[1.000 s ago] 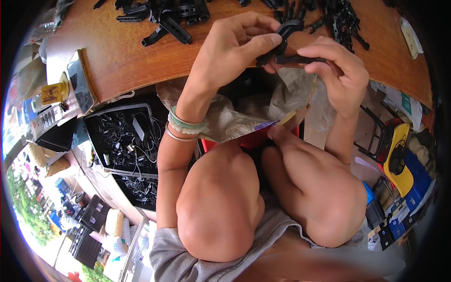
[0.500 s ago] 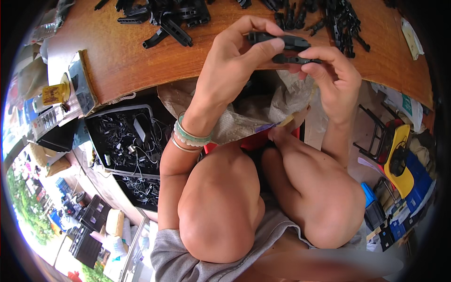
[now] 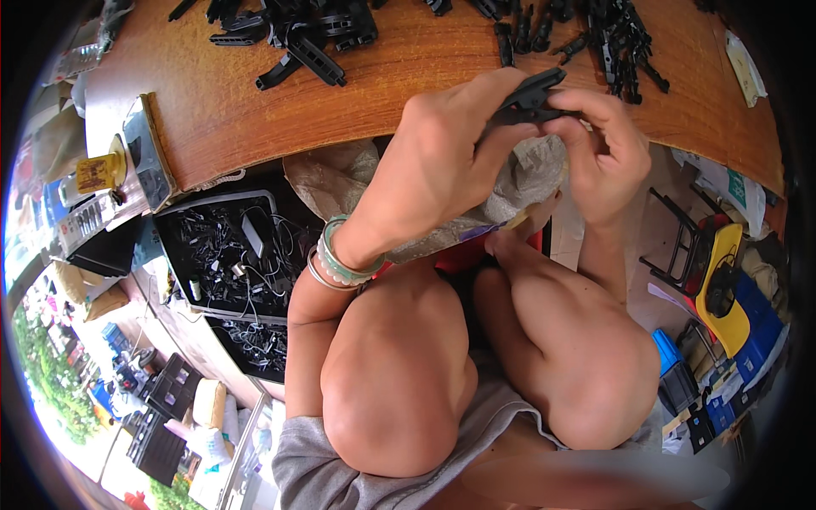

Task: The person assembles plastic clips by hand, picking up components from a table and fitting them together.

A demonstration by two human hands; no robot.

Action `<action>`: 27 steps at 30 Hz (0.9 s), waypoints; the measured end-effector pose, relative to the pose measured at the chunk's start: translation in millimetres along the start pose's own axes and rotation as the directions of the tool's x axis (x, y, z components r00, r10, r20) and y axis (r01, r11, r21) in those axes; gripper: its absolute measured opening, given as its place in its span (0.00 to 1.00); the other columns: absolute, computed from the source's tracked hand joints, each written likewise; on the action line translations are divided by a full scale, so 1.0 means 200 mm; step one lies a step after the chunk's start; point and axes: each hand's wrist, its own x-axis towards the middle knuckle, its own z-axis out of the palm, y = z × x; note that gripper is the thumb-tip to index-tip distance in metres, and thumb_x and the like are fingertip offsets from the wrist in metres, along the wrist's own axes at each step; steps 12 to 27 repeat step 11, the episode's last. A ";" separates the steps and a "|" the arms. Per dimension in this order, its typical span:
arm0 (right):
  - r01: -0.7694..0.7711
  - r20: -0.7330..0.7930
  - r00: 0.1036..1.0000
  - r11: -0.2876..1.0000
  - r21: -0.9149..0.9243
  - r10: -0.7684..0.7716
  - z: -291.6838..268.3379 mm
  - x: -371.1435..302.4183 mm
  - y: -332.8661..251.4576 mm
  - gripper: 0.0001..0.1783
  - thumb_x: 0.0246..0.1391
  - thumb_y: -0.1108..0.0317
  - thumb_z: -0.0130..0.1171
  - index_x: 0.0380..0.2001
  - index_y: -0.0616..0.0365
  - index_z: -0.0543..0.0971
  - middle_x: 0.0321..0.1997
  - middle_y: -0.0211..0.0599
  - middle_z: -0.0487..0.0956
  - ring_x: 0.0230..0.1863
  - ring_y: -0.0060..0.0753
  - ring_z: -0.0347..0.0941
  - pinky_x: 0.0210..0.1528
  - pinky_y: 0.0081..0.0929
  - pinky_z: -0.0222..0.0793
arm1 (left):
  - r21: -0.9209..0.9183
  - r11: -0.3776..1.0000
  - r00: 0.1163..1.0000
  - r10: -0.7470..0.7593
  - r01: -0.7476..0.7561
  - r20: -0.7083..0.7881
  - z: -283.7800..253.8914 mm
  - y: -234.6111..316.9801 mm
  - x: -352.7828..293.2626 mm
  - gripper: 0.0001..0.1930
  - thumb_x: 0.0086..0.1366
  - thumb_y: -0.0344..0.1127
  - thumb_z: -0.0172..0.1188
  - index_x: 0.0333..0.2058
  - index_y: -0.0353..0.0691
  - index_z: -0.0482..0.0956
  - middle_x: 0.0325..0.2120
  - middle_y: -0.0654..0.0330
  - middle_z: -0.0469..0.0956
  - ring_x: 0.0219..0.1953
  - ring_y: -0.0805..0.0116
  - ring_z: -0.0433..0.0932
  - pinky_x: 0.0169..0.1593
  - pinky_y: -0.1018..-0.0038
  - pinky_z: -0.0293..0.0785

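Observation:
Near the front edge of the wooden table, my left hand (image 3: 442, 161) is closed on a long black plastic part (image 3: 541, 85), its far end sticking out past the fingers. My right hand (image 3: 605, 157) pinches a slimmer black plastic piece (image 3: 554, 114) against the underside of that part. Fingers cover most of the slim piece, so I cannot tell whether the two are joined. Beyond my hands lie a pile of broad black plastic parts (image 3: 314, 59) on the left and a heap of slim black pieces (image 3: 608, 51) on the right.
The brown table (image 3: 212, 110) spans the far side. A pale woven sack (image 3: 331, 170) hangs open below its edge, above my knees. Black trays of small parts and cables (image 3: 225, 255) stand at the left. A yellow-seated chair (image 3: 727, 297) is at the right.
My left hand has come lower and turned, tilting the long part's far end upward. The two black pieces, apart before, now meet. My right hand has barely moved.

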 end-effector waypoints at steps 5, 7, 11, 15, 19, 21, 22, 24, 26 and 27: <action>0.045 -0.040 0.998 0.986 -0.159 -0.052 -0.02 0.04 0.00 0.19 0.45 0.75 0.65 0.44 0.62 0.78 0.41 0.39 0.80 0.40 0.31 0.77 0.40 0.24 0.72 | 0.207 0.962 0.983 0.166 -0.179 0.077 -0.03 -0.02 0.00 0.18 0.55 0.25 0.64 0.45 0.30 0.74 0.30 0.47 0.78 0.28 0.55 0.79 0.30 0.70 0.74; 0.231 0.172 0.963 0.965 -0.121 -0.209 -0.05 0.05 0.05 0.25 0.45 0.70 0.65 0.49 0.61 0.76 0.47 0.41 0.78 0.46 0.37 0.75 0.45 0.28 0.71 | 0.277 0.908 0.949 0.307 -0.314 0.070 -0.01 -0.03 0.00 0.21 0.55 0.26 0.63 0.48 0.30 0.72 0.30 0.46 0.77 0.27 0.49 0.77 0.29 0.67 0.73; 0.176 0.260 0.953 0.983 -0.054 -0.156 -0.06 0.05 0.04 0.24 0.53 0.68 0.58 0.53 0.66 0.72 0.47 0.46 0.78 0.49 0.42 0.74 0.54 0.31 0.67 | 0.277 0.896 0.938 0.339 -0.346 0.075 -0.01 -0.05 -0.01 0.23 0.55 0.27 0.63 0.50 0.31 0.70 0.32 0.45 0.77 0.29 0.48 0.77 0.30 0.65 0.73; 0.176 0.260 0.953 0.983 -0.054 -0.156 -0.06 0.05 0.04 0.24 0.53 0.68 0.58 0.53 0.66 0.72 0.47 0.46 0.78 0.49 0.42 0.74 0.54 0.31 0.67 | 0.277 0.896 0.938 0.339 -0.346 0.075 -0.01 -0.05 -0.01 0.23 0.55 0.27 0.63 0.50 0.31 0.70 0.32 0.45 0.77 0.29 0.48 0.77 0.30 0.65 0.73; 0.176 0.260 0.953 0.983 -0.054 -0.156 -0.06 0.05 0.04 0.24 0.53 0.68 0.58 0.53 0.66 0.72 0.47 0.46 0.78 0.49 0.42 0.74 0.54 0.31 0.67 | 0.277 0.896 0.938 0.339 -0.346 0.075 -0.01 -0.05 -0.01 0.23 0.55 0.27 0.63 0.50 0.31 0.70 0.32 0.45 0.77 0.29 0.48 0.77 0.30 0.65 0.73; 0.176 0.260 0.953 0.983 -0.054 -0.156 -0.06 0.05 0.04 0.24 0.53 0.68 0.58 0.53 0.66 0.72 0.47 0.46 0.78 0.49 0.42 0.74 0.54 0.31 0.67 | 0.277 0.896 0.938 0.339 -0.346 0.075 -0.01 -0.05 -0.01 0.23 0.55 0.27 0.63 0.50 0.31 0.70 0.32 0.45 0.77 0.29 0.48 0.77 0.30 0.65 0.73; 0.176 0.260 0.953 0.983 -0.054 -0.156 -0.06 0.05 0.04 0.24 0.53 0.68 0.58 0.53 0.66 0.72 0.47 0.46 0.78 0.49 0.42 0.74 0.54 0.31 0.67 | 0.277 0.896 0.938 0.339 -0.346 0.075 -0.01 -0.05 -0.01 0.23 0.55 0.27 0.63 0.50 0.31 0.70 0.32 0.45 0.77 0.29 0.48 0.77 0.30 0.65 0.73; 0.176 0.260 0.953 0.983 -0.054 -0.156 -0.06 0.05 0.04 0.24 0.53 0.68 0.58 0.53 0.66 0.72 0.47 0.46 0.78 0.49 0.42 0.74 0.54 0.31 0.67 | 0.277 0.896 0.938 0.339 -0.346 0.075 -0.01 -0.05 -0.01 0.23 0.55 0.27 0.63 0.50 0.31 0.70 0.32 0.45 0.77 0.29 0.48 0.77 0.30 0.65 0.73; 0.176 0.260 0.953 0.983 -0.054 -0.156 -0.06 0.05 0.04 0.24 0.53 0.68 0.58 0.53 0.66 0.72 0.47 0.46 0.78 0.49 0.42 0.74 0.54 0.31 0.67 | 0.277 0.896 0.938 0.339 -0.346 0.075 -0.01 -0.05 -0.01 0.23 0.55 0.27 0.63 0.50 0.31 0.70 0.32 0.45 0.77 0.29 0.48 0.77 0.30 0.65 0.73; 0.176 0.260 0.953 0.983 -0.054 -0.156 -0.06 0.05 0.04 0.24 0.53 0.68 0.58 0.53 0.66 0.72 0.47 0.46 0.78 0.49 0.42 0.74 0.54 0.31 0.67 | 0.277 0.896 0.938 0.339 -0.346 0.075 -0.01 -0.05 -0.01 0.23 0.55 0.27 0.63 0.50 0.31 0.70 0.32 0.45 0.77 0.29 0.48 0.77 0.30 0.65 0.73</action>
